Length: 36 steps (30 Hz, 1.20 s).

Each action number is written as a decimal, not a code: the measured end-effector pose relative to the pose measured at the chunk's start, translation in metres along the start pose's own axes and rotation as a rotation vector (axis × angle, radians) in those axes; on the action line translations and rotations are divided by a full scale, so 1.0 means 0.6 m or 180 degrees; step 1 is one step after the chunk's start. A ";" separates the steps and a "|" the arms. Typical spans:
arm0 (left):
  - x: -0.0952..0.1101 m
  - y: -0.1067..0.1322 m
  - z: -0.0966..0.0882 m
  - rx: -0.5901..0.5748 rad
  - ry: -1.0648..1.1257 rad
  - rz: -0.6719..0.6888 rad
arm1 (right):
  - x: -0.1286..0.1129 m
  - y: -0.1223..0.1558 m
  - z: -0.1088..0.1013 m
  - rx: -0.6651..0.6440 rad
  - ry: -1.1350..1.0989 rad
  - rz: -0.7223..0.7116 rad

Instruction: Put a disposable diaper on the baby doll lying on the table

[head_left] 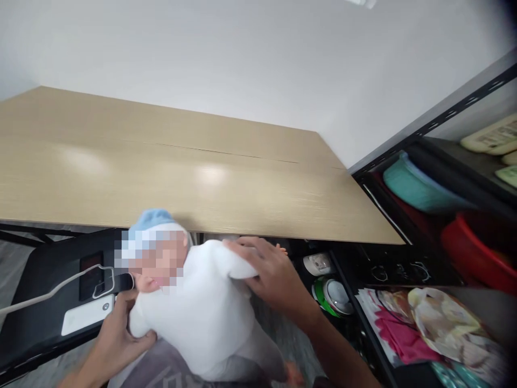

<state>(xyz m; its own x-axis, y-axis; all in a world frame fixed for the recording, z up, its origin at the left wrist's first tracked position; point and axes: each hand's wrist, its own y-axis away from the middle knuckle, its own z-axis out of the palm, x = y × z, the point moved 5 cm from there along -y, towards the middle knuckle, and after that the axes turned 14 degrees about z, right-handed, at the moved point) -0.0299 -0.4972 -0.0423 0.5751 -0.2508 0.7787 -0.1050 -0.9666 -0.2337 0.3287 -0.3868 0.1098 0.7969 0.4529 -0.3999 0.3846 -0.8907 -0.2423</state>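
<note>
A baby doll [202,307] in a white long-sleeved top and a blue-and-white cap [155,220] leans across my lap, below the table's front edge. Its head tips toward the left, and the face is blurred out. My left hand [121,328] is closed around the sleeve on the left side, thumb across the white cloth. On the other side, my right hand [266,269] grips the opposite sleeve near the shoulder. A small doll hand [281,249] pokes out beyond my right fingers. One doll foot [294,373] shows at the bottom.
A light wooden table [226,188] stretches ahead to a white wall. To the left, a black seat [44,285] carries a white phone [86,315], a dark phone and a pale cable [52,291]. Shelves at right hold a teal basin [420,186], a red basin [476,253], bags and cloths.
</note>
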 end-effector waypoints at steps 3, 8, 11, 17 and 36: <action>0.034 -0.096 -0.015 -0.0421 -0.0297 0.0317 | 0.061 -0.005 -0.004 -0.0072 -0.0102 0.0696; 0.080 -0.254 -0.016 -0.0652 -0.0964 0.0715 | 0.149 -0.032 0.032 0.0152 -0.0324 0.1199; 0.089 -0.310 -0.010 -0.0685 -0.1368 0.0869 | 0.190 -0.047 0.057 0.0262 -0.0343 0.1262; 0.088 -0.374 -0.013 -0.0520 -0.2197 0.1055 | 0.245 -0.072 0.083 0.0643 -0.0237 0.1242; -0.078 -0.750 0.017 -0.0057 -0.2119 0.1710 | 0.410 -0.388 0.137 0.1016 0.0244 0.1064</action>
<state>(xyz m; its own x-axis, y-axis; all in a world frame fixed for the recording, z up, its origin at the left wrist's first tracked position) -0.0011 -0.0499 0.0206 0.7998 -0.5973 0.0594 -0.5092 -0.7276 -0.4597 0.3970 -0.0645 -0.0051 0.8894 0.1284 -0.4387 -0.0520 -0.9251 -0.3761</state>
